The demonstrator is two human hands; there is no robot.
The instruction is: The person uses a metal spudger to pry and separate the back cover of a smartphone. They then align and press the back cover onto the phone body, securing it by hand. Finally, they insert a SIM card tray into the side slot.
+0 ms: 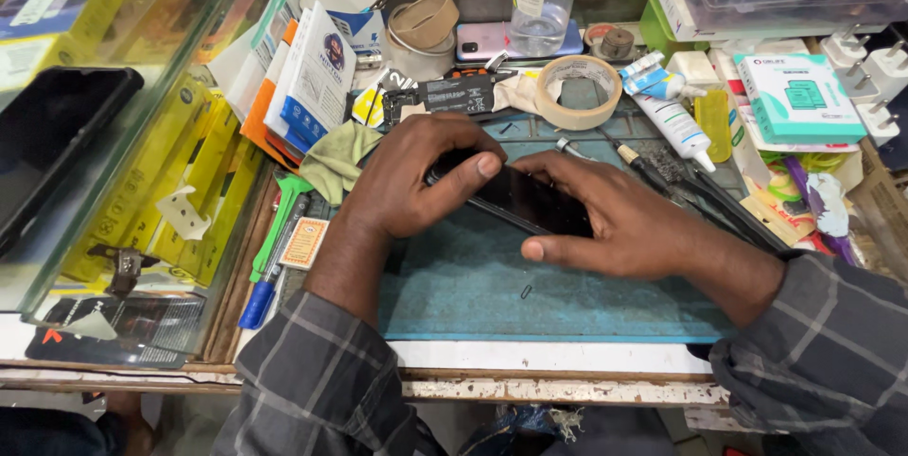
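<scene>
Both hands were working on a black smartphone that lay on the blue-green work mat, near the middle of the bench. The left hand was closed around the far left end of the phone, with its thumb pressed on the top face near the edge. The right hand lay over the right part of the phone, fingers curved along the far long edge and the thumb against the near edge, so it was gripping the body from both sides.

As a judgement, the work seemed to be in a middle stage. The phone looked whole from above, its dark glass face up, and I could not tell if the screen or back cover was already loosened. A screwdriver and a tube of glue lay just beyond the right hand, not in use. A roll of tape and a loose flat black battery rested further back, well apart from the hands. This suggested that some opening or pressing was being done by hand only.

The long axis of the phone ran from upper left to lower right in the view, slightly tilted against the edge of the mat. Which end was the top of the phone I could not tell, because the hands covered both ends.
</scene>
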